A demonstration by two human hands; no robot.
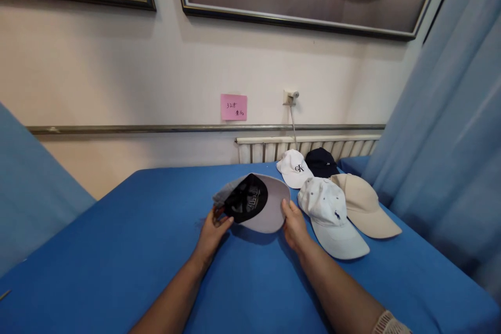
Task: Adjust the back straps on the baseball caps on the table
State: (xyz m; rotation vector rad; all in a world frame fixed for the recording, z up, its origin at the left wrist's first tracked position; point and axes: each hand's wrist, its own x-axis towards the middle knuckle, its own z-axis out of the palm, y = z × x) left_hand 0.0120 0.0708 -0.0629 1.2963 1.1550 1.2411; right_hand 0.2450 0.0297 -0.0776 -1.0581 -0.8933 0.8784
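Observation:
A grey baseball cap (270, 209) is held between my two hands just over the blue-covered table, its dark inside facing me and its brim to the right. My left hand (213, 232) pinches the back edge of the cap, thumb at the inner rim. The brim's right edge is gripped by my right hand (294, 224). Close to the right hand lies a pale cap with a small dark horse-rider logo (324, 206). Beside it rest a beige cap (362, 203), a white cap with black letters (293, 167) and a navy cap (321, 162).
The blue sheet (117, 261) covers the table, which reaches a wall with a radiator (270, 150) and a metal rail (176, 129). A cord hangs from a wall socket (289, 97). Blue curtains (442, 130) hang at both sides. A pink note (234, 107) is on the wall.

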